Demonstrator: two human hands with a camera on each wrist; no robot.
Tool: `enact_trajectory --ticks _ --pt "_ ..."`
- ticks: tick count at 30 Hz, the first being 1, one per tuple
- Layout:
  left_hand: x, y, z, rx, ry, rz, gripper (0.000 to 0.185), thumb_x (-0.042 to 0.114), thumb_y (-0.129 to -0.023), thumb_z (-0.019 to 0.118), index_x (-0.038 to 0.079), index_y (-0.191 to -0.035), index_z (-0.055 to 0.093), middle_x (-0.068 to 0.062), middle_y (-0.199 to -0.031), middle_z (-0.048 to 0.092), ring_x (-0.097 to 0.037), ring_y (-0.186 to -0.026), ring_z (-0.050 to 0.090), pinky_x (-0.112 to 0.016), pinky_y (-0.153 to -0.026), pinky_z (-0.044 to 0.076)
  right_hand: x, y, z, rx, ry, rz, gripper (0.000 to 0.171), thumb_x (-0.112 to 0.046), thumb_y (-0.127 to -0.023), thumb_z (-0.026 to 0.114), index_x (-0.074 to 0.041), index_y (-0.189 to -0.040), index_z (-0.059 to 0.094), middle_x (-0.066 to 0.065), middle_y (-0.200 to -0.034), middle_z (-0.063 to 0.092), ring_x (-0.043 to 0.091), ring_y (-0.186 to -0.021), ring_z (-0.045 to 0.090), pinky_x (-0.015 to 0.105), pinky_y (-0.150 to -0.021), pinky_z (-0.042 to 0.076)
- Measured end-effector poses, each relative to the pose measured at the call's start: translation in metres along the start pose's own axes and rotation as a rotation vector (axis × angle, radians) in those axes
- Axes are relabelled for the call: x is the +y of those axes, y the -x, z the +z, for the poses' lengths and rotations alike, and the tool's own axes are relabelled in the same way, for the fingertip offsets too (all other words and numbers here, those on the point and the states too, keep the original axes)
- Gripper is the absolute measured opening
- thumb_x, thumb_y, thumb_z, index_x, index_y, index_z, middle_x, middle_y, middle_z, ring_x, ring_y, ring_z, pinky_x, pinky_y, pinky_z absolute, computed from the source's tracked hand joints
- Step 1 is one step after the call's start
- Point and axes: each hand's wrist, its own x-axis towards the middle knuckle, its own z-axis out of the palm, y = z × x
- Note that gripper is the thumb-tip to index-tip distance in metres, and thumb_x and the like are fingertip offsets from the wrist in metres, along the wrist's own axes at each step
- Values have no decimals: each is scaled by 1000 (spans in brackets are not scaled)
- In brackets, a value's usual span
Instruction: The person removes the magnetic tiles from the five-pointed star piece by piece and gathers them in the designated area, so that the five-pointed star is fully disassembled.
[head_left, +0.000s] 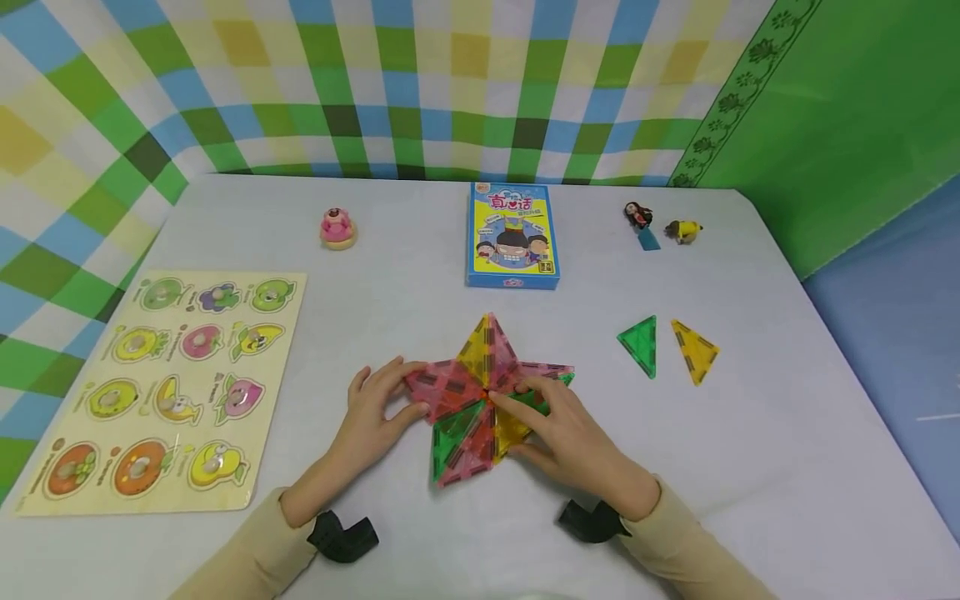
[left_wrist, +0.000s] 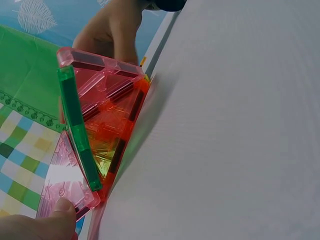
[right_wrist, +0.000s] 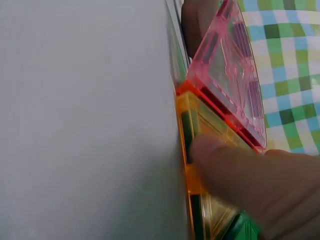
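A star of see-through magnetic tiles (head_left: 474, 446) in pink, green and yellow lies mid-table, its panels sloping up toward the centre. My left hand (head_left: 378, 412) pinches a pink triangular tile (left_wrist: 65, 177) at the star's left point; the thumb (left_wrist: 59, 220) lies on its face. On the other side, my right hand (head_left: 566, 433) grips a yellow triangular tile (right_wrist: 207, 117), its thumb (right_wrist: 215, 155) on that tile and its index fingertip by the star's centre. Right-hand fingers partly cover the green tile (head_left: 566, 379) there.
Loose green (head_left: 642, 346) and yellow (head_left: 695, 352) triangular tiles lie to the right. A blue card box (head_left: 513, 236) stands at the back, between a pink figurine (head_left: 337, 229) and two small figures (head_left: 639, 217). A wooden fruit puzzle board (head_left: 168, 392) is on the left.
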Motion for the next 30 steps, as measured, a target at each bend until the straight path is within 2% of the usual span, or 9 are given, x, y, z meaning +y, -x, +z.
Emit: enact_trajectory --ticks 5,11,15,18,21,24,26,28,30 --pt "1 -2 -1 -14 -2 -14 53 16 -71 76 11 -120 56 -13 -110 62 -34 -122 39 -56 -99 7 -5 -2 3 -5 41 30 69 -21 -68 80 -19 -129 47 14 -120 41 25 -104 41 41 -83 37" --pt "1 -1 -1 -21 3 -18 52 16 -72 76 10 -119 56 -13 -117 58 -34 -123 38 -56 -99 7 -2 -2 4 69 76 -35 61 -18 -62 83 -16 -116 54 17 -113 45 24 -89 46 37 -69 41" --pt "0 0 0 -14 2 -13 52 15 -71 76 10 -119 56 -14 -119 57 -34 -122 39 -56 -99 7 4 2 -2 75 7 -139 40 -14 -71 77 -12 -105 56 5 -102 55 16 -83 52 30 -69 43" --pt "0 0 1 -9 -1 -5 53 15 -71 77 10 -119 56 -14 -118 57 -35 -122 39 -57 -99 8 11 6 -11 113 -144 -147 20 -19 -84 65 -10 -99 56 -3 -90 57 9 -77 52 22 -67 43" --pt "0 0 1 -2 -6 5 53 16 -71 77 10 -119 56 -14 -117 58 -35 -121 40 -57 -99 8 20 10 -20 292 -342 -18 20 -18 -88 59 -1 -98 53 4 -87 55 8 -68 50 19 -58 43" --pt "0 0 1 -4 -9 7 52 16 -71 76 10 -119 56 -14 -115 60 -35 -121 40 -57 -99 8 32 15 -28 535 -529 222 25 -3 -86 59 8 -105 47 9 -84 53 13 -57 49 23 -48 42" --pt "0 0 1 -10 -11 1 52 17 -72 76 10 -119 56 -14 -115 59 -34 -121 40 -57 -99 8 41 17 -31 638 -631 415 29 3 -85 58 7 -109 44 10 -83 52 15 -54 51 24 -46 43" --pt "1 1 0 -14 -14 -5 52 17 -72 76 11 -119 55 -13 -116 59 -34 -122 39 -56 -99 8 51 18 -30 662 -698 584 31 2 -86 57 4 -113 42 10 -84 52 15 -52 53 26 -48 47" --pt "1 1 0 -14 -17 -10 52 17 -72 76 11 -119 55 -14 -118 57 -34 -122 39 -56 -99 7 59 18 -27 619 -722 696 34 -4 -88 57 4 -116 40 13 -90 52 16 -58 59 26 -56 50"
